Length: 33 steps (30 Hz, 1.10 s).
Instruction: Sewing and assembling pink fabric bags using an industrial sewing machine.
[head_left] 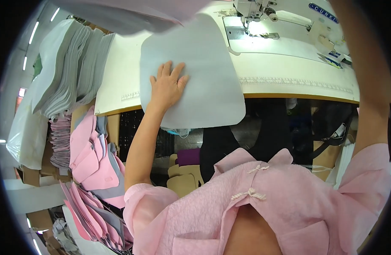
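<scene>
My left hand (167, 86) lies flat with spread fingers on a light grey fabric panel (204, 80) with rounded corners. The panel rests on the white sewing table (289, 78), and its near end hangs over the front edge. Only my right forearm (372, 85) shows, rising along the right side; the hand itself is beyond the top of the picture. A blurred grey piece with pink on it (140, 19) hangs close to the camera at the top, covering the panel's upper left; what holds it is out of sight.
A sewing machine (257, 17) stands at the far right, its needle area lit. Small yellow-handled snips (330, 60) lie at the table's right. Stacked grey panels (74, 63) stand at the left, above pink and grey pieces (97, 157). A ruler strip (295, 82) runs along the front edge.
</scene>
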Available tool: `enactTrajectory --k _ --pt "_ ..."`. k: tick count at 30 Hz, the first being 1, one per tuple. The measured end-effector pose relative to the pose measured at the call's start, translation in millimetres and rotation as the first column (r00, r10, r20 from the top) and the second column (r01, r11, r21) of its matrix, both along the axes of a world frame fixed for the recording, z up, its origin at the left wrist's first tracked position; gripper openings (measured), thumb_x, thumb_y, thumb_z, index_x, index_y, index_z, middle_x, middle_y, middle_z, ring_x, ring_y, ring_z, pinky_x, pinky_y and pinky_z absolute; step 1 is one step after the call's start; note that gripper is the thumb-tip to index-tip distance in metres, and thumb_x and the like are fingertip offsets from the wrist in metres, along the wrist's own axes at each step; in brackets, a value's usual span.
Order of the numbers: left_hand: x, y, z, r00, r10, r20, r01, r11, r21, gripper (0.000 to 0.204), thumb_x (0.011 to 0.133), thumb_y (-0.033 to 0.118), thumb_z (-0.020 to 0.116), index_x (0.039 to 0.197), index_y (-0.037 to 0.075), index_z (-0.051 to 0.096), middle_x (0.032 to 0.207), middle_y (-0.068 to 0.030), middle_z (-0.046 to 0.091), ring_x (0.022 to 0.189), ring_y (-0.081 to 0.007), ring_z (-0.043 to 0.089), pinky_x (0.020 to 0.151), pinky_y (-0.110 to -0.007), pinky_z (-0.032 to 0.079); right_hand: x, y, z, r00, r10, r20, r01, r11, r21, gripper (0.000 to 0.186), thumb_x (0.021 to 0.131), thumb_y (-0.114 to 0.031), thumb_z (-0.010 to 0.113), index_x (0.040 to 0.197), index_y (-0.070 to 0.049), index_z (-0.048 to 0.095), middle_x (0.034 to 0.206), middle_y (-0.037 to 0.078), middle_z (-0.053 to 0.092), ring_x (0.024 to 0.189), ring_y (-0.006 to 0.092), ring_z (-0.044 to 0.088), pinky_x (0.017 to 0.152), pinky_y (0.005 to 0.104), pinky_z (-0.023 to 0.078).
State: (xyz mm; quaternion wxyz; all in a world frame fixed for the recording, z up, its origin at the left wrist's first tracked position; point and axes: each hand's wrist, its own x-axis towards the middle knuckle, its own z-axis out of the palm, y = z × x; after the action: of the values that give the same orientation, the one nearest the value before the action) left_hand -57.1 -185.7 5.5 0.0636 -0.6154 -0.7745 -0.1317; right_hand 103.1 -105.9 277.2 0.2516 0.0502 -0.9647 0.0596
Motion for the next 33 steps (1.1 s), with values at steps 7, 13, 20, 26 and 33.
enactTrajectory --k 7,13,20,26,33 --pt "30.1 22.7 89.3 0.98 0.165 -0.115 -0.198 0.686 -0.7 0.041 0.085 0.032 0.043 0.121 0.012 0.044 0.127 -0.0179 0.037 0.117 -0.0291 0.037 0.092 -0.043 0.031 -28.7 58.2 -194.7 0.979 0.192 -0.067 -0.163 0.937 0.308 0.039 0.079 -0.012 0.047 0.116 -0.025 0.05 0.121 0.002 0.048 0.117 0.0245 0.039 0.097 0.0434 0.03" --pt "-52.5 -55.4 29.8 0.976 0.159 -0.149 -0.199 0.93 -0.308 0.032 0.082 0.017 0.047 0.112 0.005 0.05 0.118 -0.0158 0.047 0.115 -0.0285 0.041 0.092 -0.037 0.036 21.9 92.8 -280.1 0.995 0.031 0.09 -0.038 0.997 0.073 0.043 0.078 -0.007 0.049 0.116 -0.027 0.049 0.124 0.002 0.045 0.118 0.0245 0.039 0.094 0.0414 0.032" --pt "-91.9 -0.2 104.2 0.992 -0.104 -0.073 0.118 0.966 0.229 0.018 0.081 0.007 0.052 0.096 -0.001 0.058 0.103 -0.0147 0.059 0.096 -0.028 0.056 0.081 -0.031 0.043 15.3 94.2 -275.3 0.966 0.187 0.18 -0.205 0.975 0.088 0.049 0.076 -0.004 0.049 0.119 -0.028 0.046 0.128 0.005 0.041 0.121 0.0277 0.034 0.097 0.0451 0.03" --pt "-27.2 152.5 49.2 0.939 -0.343 0.006 0.336 0.922 0.192 0.025 0.081 0.021 0.051 0.096 0.004 0.06 0.096 -0.015 0.06 0.087 -0.0302 0.056 0.076 -0.035 0.045 3.0 79.4 -272.3 0.967 0.225 0.12 -0.234 0.97 0.069 0.052 0.074 -0.002 0.05 0.118 -0.03 0.046 0.128 0.004 0.04 0.12 0.0264 0.035 0.093 0.0468 0.032" --pt "-28.6 173.2 34.7 0.768 -0.303 0.564 0.199 0.95 0.239 0.02 0.079 0.021 0.057 0.086 0.004 0.064 0.073 -0.0069 0.063 0.065 -0.0157 0.057 0.062 -0.027 0.045 9.6 78.3 -270.0 0.994 0.089 0.064 -0.09 0.996 0.025 0.05 0.074 -0.005 0.051 0.118 -0.026 0.047 0.131 0.006 0.037 0.121 0.0276 0.034 0.093 0.0489 0.031"
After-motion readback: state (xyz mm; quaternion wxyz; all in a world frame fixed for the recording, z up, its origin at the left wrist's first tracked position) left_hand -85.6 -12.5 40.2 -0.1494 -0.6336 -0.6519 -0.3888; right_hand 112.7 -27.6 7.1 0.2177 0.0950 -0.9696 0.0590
